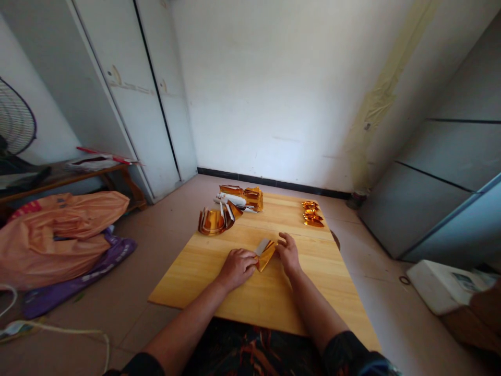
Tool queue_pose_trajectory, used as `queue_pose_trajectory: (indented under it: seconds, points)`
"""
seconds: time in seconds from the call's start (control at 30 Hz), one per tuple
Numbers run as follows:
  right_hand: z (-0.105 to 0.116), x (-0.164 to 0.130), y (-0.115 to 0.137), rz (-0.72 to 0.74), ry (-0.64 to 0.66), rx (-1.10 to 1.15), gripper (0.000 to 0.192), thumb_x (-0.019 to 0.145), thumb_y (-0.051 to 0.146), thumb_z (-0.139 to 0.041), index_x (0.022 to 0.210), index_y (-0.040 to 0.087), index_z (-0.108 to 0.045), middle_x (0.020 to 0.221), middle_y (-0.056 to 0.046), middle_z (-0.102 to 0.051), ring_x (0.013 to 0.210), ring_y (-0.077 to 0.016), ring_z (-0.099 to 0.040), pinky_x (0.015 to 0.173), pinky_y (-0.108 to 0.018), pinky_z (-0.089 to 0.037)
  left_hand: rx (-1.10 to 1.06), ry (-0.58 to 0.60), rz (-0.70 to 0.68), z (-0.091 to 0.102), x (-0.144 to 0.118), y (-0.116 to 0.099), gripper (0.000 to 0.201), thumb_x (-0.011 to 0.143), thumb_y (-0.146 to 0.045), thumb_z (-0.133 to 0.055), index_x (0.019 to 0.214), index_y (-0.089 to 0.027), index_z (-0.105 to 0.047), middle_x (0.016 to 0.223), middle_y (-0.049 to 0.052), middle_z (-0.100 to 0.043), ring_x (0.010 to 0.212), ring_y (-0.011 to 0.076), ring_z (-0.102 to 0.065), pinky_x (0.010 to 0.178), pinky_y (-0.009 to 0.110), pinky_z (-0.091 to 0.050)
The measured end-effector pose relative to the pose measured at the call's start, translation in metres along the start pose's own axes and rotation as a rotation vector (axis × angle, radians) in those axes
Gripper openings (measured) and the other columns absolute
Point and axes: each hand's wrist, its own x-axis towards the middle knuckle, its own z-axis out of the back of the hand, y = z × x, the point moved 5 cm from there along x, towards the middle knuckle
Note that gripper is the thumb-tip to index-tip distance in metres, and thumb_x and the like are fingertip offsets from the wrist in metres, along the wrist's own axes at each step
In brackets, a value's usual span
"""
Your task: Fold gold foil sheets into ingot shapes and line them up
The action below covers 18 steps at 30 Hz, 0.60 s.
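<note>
- Foil sheet (265,253): gold face, white back, partly folded; lies on the board (274,292) between both hands, long axis slanting from near-left to far-right.
- Left hand (237,267): curled, knuckles up, fingertips pressing the sheet's near-left end (whether it pinches the edge cannot be told).
- Right hand (288,253): fingers bent, resting against the sheet's right edge; not gripping as far as shows.
- Both hands touch the sheet; neither is nearer.
- Foil stack (238,198): far end, left of centre.
- Curled foil (213,221): beside the stack.
- Folded pieces (312,213): far right, well apart.
</note>
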Motion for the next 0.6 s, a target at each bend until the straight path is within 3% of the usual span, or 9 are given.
queue_pose_trajectory:
  seconds: [0.07,0.17,0.3,0.43,0.6]
  points:
    - [0.002,-0.006,0.005,0.008,-0.022,0.054,0.044,0.074,0.013,-0.046,0.116,0.021,-0.057,0.134,-0.013,-0.044,0.105,-0.0223,-0.058,0.079,-0.035,-0.054,0.006,0.004,0.003,-0.001,0.000,0.000,0.023,0.080,-0.019,-0.056,0.096,-0.027,-0.071,0.107,0.001,-0.068,0.099,0.0187,-0.059,0.089,0.036,-0.041]
    - [0.001,-0.019,0.026,0.213,0.077,0.039,0.035,0.077,0.010,-0.047,0.105,0.022,-0.065,0.143,-0.010,-0.036,0.117,-0.0223,-0.050,0.089,-0.036,-0.050,0.018,0.003,0.000,-0.002,0.000,0.001,0.023,0.080,-0.020,-0.056,0.096,-0.027,-0.071,0.106,0.001,-0.068,0.099,0.0187,-0.058,0.089,0.036,-0.041]
    - [0.003,-0.032,0.047,0.420,0.145,-0.148,0.028,0.083,0.009,-0.050,0.097,0.023,-0.068,0.151,-0.004,-0.024,0.125,-0.0224,-0.043,0.099,-0.036,-0.044,0.028,-0.007,-0.006,-0.003,0.000,0.001,0.022,0.080,-0.019,-0.056,0.095,-0.027,-0.071,0.105,0.001,-0.068,0.098,0.0188,-0.058,0.088,0.036,-0.042]
    - [0.003,-0.033,0.057,0.521,0.200,-0.326,0.021,0.085,0.013,-0.053,0.090,0.023,-0.070,0.151,0.000,-0.026,0.132,-0.0243,-0.033,0.100,-0.033,-0.042,0.023,-0.004,-0.003,-0.001,0.000,0.001,0.022,0.079,-0.019,-0.057,0.094,-0.027,-0.071,0.104,0.000,-0.068,0.097,0.0187,-0.059,0.087,0.036,-0.042]
    - [-0.001,-0.035,0.067,0.617,0.214,-0.505,0.017,0.086,0.022,-0.057,0.097,0.026,-0.069,0.147,-0.005,-0.035,0.135,-0.0288,-0.026,0.102,-0.044,-0.035,0.028,-0.008,-0.006,-0.001,0.000,0.002,0.022,0.079,-0.021,-0.058,0.096,-0.027,-0.070,0.105,0.001,-0.068,0.097,0.0189,-0.059,0.086,0.035,-0.042]
